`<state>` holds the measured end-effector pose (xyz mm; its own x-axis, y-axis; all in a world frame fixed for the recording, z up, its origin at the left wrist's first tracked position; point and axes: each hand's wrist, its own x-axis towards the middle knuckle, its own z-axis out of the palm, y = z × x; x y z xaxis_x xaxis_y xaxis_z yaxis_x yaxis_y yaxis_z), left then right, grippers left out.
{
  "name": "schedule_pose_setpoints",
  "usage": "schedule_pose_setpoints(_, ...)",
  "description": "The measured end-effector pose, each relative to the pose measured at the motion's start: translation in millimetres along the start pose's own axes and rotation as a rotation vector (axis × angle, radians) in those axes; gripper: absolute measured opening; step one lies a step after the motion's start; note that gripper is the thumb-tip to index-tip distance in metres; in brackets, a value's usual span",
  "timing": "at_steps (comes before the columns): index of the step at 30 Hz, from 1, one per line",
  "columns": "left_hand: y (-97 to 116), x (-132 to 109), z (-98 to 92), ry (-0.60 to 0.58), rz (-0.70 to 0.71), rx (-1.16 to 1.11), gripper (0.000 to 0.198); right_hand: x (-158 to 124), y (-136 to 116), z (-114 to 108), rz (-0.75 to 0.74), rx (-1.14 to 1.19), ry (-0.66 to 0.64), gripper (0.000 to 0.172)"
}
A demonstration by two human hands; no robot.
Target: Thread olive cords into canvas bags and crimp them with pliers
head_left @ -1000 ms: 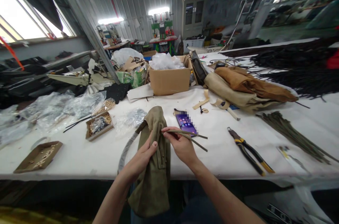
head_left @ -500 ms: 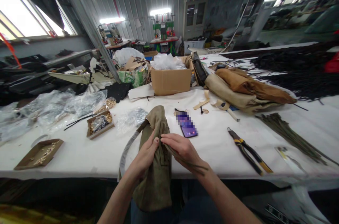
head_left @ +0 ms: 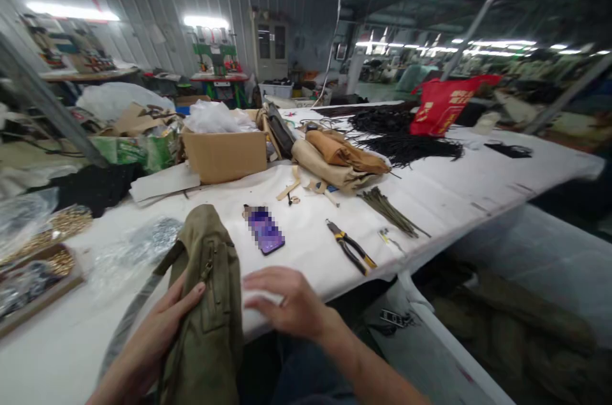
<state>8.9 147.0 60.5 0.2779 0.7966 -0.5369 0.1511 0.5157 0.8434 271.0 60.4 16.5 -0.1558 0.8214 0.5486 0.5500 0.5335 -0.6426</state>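
Observation:
An olive-green cloth bag point(head_left: 208, 328) with a zipped pocket rests partly on the white-covered table edge and partly hangs over it. My left hand point(head_left: 169, 319) grips its left side, thumb lying near the zipper point(head_left: 208, 270). A grey strap point(head_left: 131, 316) curves out from the bag's left. Just right of the bag, my right hand point(head_left: 289, 300) is raised with fingers apart and bent, holding nothing I can see. Beyond it lies a phone point(head_left: 264, 231) with a purple screen. Pliers point(head_left: 351, 247) with black and yellow handles lie further right.
A bundle of olive cords point(head_left: 393, 212) lies right of the pliers. At the back stand a cardboard box point(head_left: 224, 156) and folded brown fabric point(head_left: 349, 153). A tray of metal fittings point(head_left: 43, 290) sits at left. The table's edge point(head_left: 478, 217) runs along the right.
The view has swung to the right. My right hand has let go of the thin olive cord at the zipper and moved off the bag. My left hand still holds the bag.

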Motion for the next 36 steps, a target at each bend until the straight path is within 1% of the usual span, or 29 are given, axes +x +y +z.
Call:
schedule_pose_setpoints(2,-1,3,-2.0,0.018,-0.041,-0.032,0.086,-22,31,-48,0.418,-0.362,0.229,0.033)
schedule_pose_setpoints(3,0,3,-1.8,0.028,-0.045,-0.038,0.087,-34,46,-72,0.632,-0.563,0.28,0.042)
schedule_pose_setpoints(4,1,3,-1.0,0.039,-0.043,-0.04,0.088,-45,60,-93,0.821,-0.697,0.276,0.05)
schedule_pose_setpoints(5,2,2,0.2,0.05,-0.035,-0.038,0.089,-54,72,-111,0.939,-0.751,0.245,0.052)
schedule_pose_setpoints(6,3,2,1.7,0.056,-0.021,-0.034,0.091,-62,81,-125,0.994,-0.76,0.214,0.049)
schedule_pose_setpoints(7,4,1,3.2,0.057,-0.006,-0.029,0.091,-67,89,-135,1.011,-0.736,0.19,0.043)
schedule_pose_setpoints(8,5,0,4.5,0.052,0.009,-0.025,0.09,-71,93,-140,1.0,-0.698,0.185,0.036)
schedule_pose_setpoints(9,5,-1,5.7,0.044,0.025,-0.024,0.088,-73,94,-141,0.986,-0.658,0.196,0.031)
schedule_pose_setpoints(10,5,-2,6.6,0.033,0.039,-0.026,0.085,-73,93,-137,0.986,-0.616,0.21,0.029)
schedule_pose_setpoints(11,4,-3,7.5,0.021,0.052,-0.033,0.082,-72,89,-129,0.992,-0.571,0.218,0.032)
schedule_pose_setpoints(12,3,-4,8.5,0.009,0.069,-0.044,0.079,-69,84,-117,1.0,-0.496,0.228,0.037)
schedule_pose_setpoints(13,2,-5,9.6,-0.012,0.077,-0.051,0.077,-64,76,-101,1.002,-0.37,0.236,0.043)
schedule_pose_setpoints(14,1,-5,10.9,-0.031,0.081,-0.063,0.077,-58,66,-82,0.994,-0.195,0.24,0.05)
schedule_pose_setpoints(16,0,-6,14.5,-0.039,0.09,-0.069,0.077,-40,40,-37,0.947,0.23,0.236,0.063)
schedule_pose_setpoints(17,0,-7,16.6,-0.046,0.09,-0.074,0.078,-29,25,-12,0.91,0.416,0.23,0.064)
schedule_pose_setpoints(18,0,-9,18.6,-0.059,0.088,-0.084,0.08,-16,11,12,0.874,0.538,0.219,0.061)
schedule_pose_setpoints(20,1,-14,21.0,-0.1,0.083,-0.123,0.083,11,-14,53,0.775,0.643,0.244,0.058)
schedule_pose_setpoints(21,1,-16,21.0,-0.115,0.085,-0.148,0.085,23,-23,68,0.728,0.672,0.261,0.06)
schedule_pose_setpoints(23,-1,-20,18.5,-0.114,0.103,-0.191,0.085,39,-33,87,0.663,0.701,0.268,0.064)
schedule_pose_setpoints(25,-7,-22,14.4,-0.103,0.108,-0.232,0.083,45,-33,93,0.648,0.682,0.237,0.061)
schedule_pose_setpoints(29,-23,-18,12.7,-0.113,0.086,-0.265,0.084,39,-20,84,0.617,0.55,0.179,0.036)
schedule_pose_setpoints(31,-31,-13,17.4,-0.089,0.09,-0.268,0.087,34,-14,75,0.593,0.475,0.15,0.027)
schedule_pose_setpoints(33,-37,-7,24.1,-0.068,0.117,-0.272,0.088,33,-11,65,0.56,0.362,0.094,0.021)
schedule_pose_setpoints(36,-40,2,34.1,-0.042,0.22,-0.206,0.085,34,-9,50,0.537,0.091,0.01,0.014)
